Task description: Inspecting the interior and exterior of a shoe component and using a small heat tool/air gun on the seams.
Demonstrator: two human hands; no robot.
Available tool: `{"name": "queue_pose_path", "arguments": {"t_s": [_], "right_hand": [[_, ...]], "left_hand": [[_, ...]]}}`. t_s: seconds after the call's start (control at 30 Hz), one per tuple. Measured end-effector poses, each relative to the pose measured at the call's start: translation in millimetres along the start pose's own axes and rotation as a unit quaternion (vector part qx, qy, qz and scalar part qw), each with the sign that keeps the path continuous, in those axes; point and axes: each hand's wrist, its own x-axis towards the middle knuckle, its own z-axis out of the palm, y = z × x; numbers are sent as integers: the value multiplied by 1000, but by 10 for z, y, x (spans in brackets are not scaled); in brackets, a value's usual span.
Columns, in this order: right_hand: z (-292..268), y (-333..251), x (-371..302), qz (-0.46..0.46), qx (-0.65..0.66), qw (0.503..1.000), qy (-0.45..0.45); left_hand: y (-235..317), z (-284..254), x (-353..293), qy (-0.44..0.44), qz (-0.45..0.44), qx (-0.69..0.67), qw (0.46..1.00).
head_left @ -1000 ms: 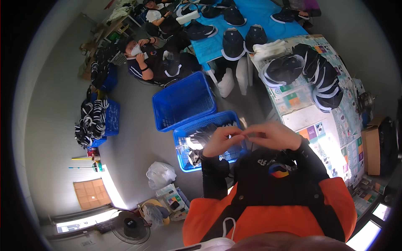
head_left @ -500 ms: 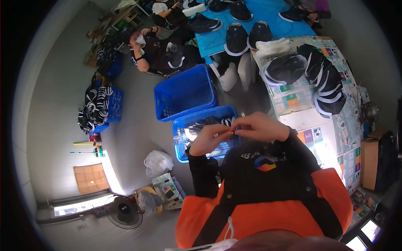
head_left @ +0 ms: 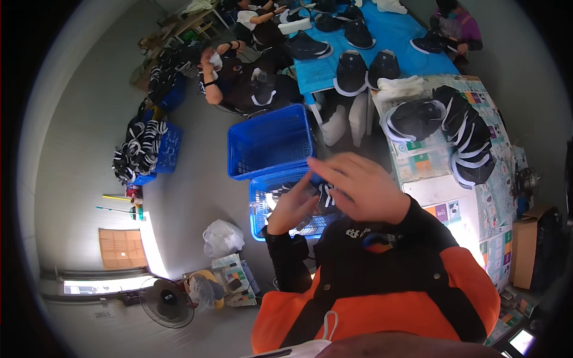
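Observation:
In front of my chest, both bare hands are raised above a blue plastic crate (head_left: 258, 222) that holds black and white shoe pieces (head_left: 325, 197). My left hand (head_left: 289, 210) is open, its index finger pointing up and its thumb apart. To its right is my right hand (head_left: 365, 190), open with the fingers stretched toward the left; it is slightly blurred. The right fingertips come close to the left index fingertip, and I cannot tell whether they touch. Nothing shows in either hand. An empty-looking blue crate (head_left: 239, 149) stands just beyond.
On the right, a paper-covered table (head_left: 412, 162) bears a curved row of black shoes (head_left: 465, 128). Farther off, more shoes stand on a blue-covered table (head_left: 406, 53). A seated co-worker (head_left: 245, 77) is at the far left. A fan (head_left: 167, 303) and a plastic bag (head_left: 223, 238) are at left.
My fingertips were pinched together before my chest; now the hands have opened and the fingers are stretched out. The right hand reaches farther left and up. The view has shifted slightly.

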Motion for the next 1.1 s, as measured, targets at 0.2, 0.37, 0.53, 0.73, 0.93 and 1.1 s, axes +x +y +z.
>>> {"name": "queue_pose_path", "arguments": {"t_s": [0.2,0.37,0.53,0.73,0.93,1.1], "right_hand": [[61,630,-298,72,776,626,-20],[55,700,-291,290,554,771,-125],[-12,409,-260,44,402,886,-227],[-135,577,-506,30,-14,998,50],[-410,1140,-1088,207,602,770,-47],[-441,1521,-1483,284,741,579,189]], "left_hand": [[-386,-85,-61,-34,354,-442,823],[-503,-38,155,36,-49,-290,955],[-504,148,523,70,-80,-164,981],[-238,505,900,69,57,-99,991],[-159,686,1285,-115,45,-432,893],[-531,932,2053,-3,-96,-254,962]]}}
